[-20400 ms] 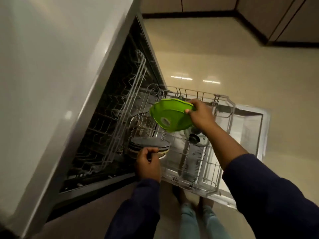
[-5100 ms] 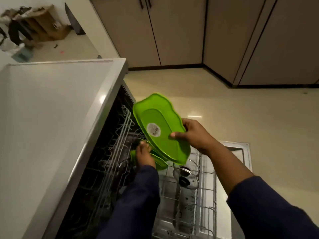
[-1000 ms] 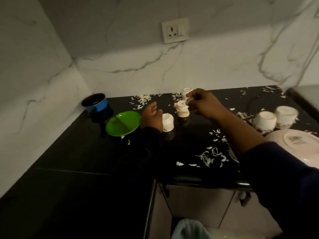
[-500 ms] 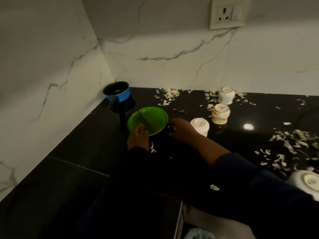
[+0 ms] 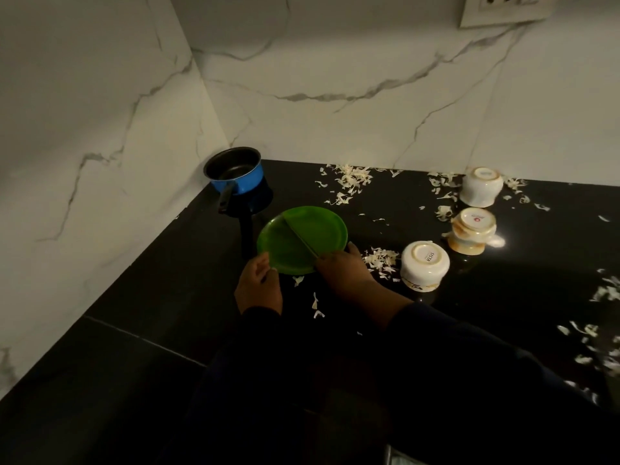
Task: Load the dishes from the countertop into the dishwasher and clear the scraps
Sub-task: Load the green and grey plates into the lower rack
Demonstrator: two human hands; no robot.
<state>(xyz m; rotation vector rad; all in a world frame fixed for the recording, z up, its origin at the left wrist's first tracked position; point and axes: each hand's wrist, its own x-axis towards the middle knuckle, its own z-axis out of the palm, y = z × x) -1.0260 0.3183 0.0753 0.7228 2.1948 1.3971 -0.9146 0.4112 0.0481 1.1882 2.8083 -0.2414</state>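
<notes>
Left hand: I see my left hand (image 5: pixel 257 287) now pinching the near-left rim of the green divided plate (image 5: pixel 302 239); half a second ago it only sat beside that edge.
Right hand: my right hand (image 5: pixel 342 273) has shifted onto the plate's near-right rim, fingers curled over it.
Plate: flat on the black countertop (image 5: pixel 134 330), just in front of the blue saucepan (image 5: pixel 237 172), same spot as before.
Cups: three upturned white cups (image 5: pixel 424 265) stand to the right, unmoved.
Scraps: pale shavings (image 5: pixel 380 260) lie between plate and nearest cup, more along the marble wall (image 5: pixel 335 78).
</notes>
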